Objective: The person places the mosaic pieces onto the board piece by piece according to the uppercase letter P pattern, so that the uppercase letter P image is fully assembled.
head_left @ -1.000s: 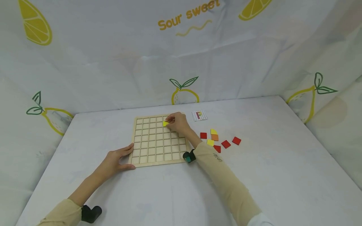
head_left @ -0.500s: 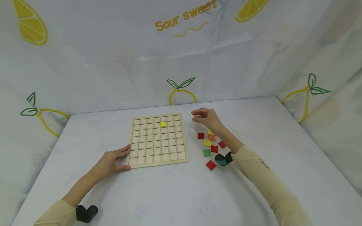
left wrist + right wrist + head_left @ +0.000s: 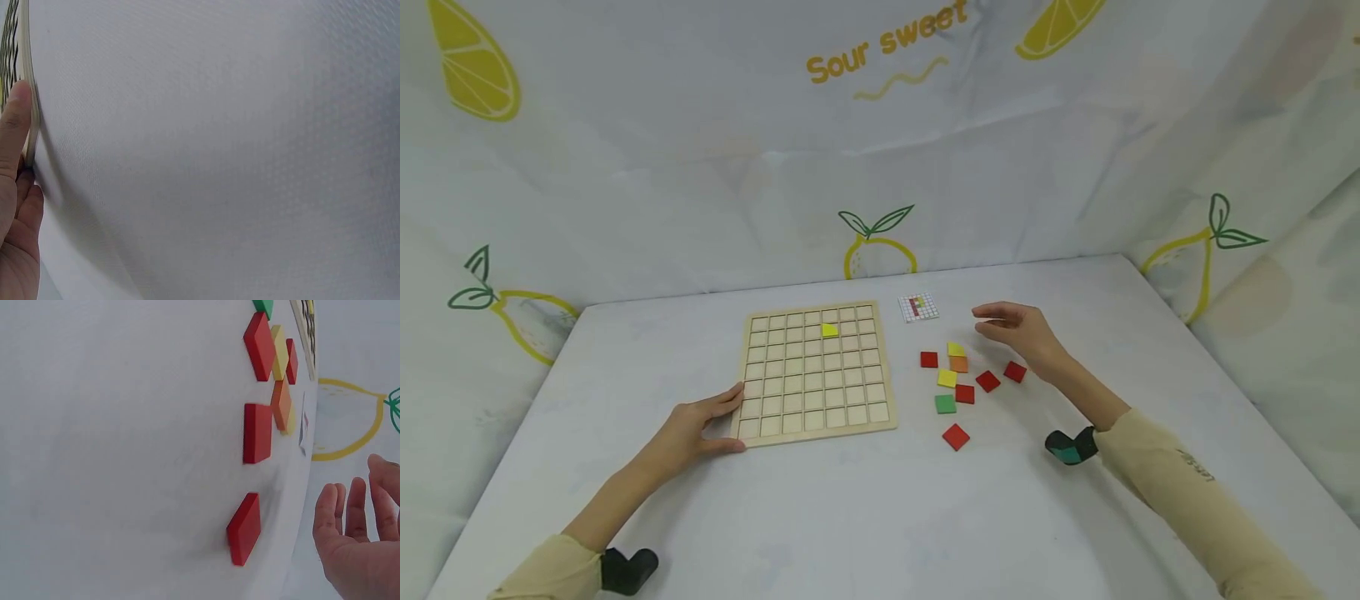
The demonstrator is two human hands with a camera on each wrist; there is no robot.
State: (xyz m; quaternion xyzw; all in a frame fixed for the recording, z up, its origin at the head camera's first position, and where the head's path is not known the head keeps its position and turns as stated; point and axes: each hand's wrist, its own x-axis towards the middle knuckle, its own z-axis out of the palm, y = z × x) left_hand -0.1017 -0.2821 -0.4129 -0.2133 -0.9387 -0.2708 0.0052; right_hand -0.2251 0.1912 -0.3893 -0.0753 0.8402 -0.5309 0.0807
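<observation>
A square wooden grid board (image 3: pixel 887 383) lies on the table, with one yellow tile (image 3: pixel 830 331) with a cut corner in a cell of an upper row. My left hand (image 3: pixel 688 433) holds the board at its near left corner, thumb by the front edge and fingers along the left side. In the left wrist view, the thumb (image 3: pixel 15 125) overlaps the board's edge. My right hand (image 3: pixel 1018 333) hovers with loosely bent fingers and nothing in them, up and right of several loose tiles. Nearest to it is a red tile (image 3: pixel 1015 372); a red tile (image 3: pixel 245 530) also shows in the right wrist view.
A small printed pattern card (image 3: pixel 918 307) lies behind the tiles. Right of the board are an orange tile (image 3: pixel 958 364), a green tile (image 3: pixel 946 404), a yellow tile (image 3: pixel 947 378) and several red ones, the nearest red tile (image 3: pixel 956 437) toward the front. A lemon-print cloth (image 3: pixel 730 167) hangs behind.
My right hand has left the yellow tile in the board, passed over the pattern card, then moved right beyond the loose tiles. My left hand stays at the board's corner.
</observation>
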